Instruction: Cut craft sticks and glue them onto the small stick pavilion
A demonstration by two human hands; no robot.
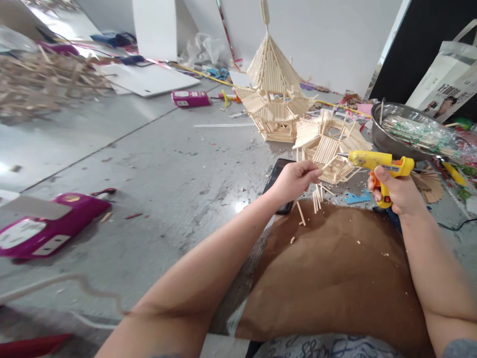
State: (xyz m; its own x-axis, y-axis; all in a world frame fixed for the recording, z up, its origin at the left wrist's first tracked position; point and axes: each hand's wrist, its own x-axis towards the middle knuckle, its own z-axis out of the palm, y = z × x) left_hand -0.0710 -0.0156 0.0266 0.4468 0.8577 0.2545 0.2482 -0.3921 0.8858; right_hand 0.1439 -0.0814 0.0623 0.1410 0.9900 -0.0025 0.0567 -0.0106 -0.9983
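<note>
My right hand (395, 188) is wrapped round the handle of a yellow hot glue gun (372, 159), its metal nozzle pointing left. Pinched in the fingertips of my left hand (300, 179) is a thin wooden stick (328, 163), its far end close to the nozzle; I cannot tell whether they touch. Just behind it stands a small stick-built model (328, 144) with sloping roof panels and an open top. A taller stick pagoda (275, 94) with a pointed roof rises beyond. Several short loose sticks (316, 198) lie below my left hand.
A dark phone (278, 179) lies partly under my left wrist. Brown paper (335, 278) covers the floor before me. A metal bowl (380, 130) of wrapped sticks stands right. Purple power strips (61, 223) and a heap of wood pieces (44, 84) are left.
</note>
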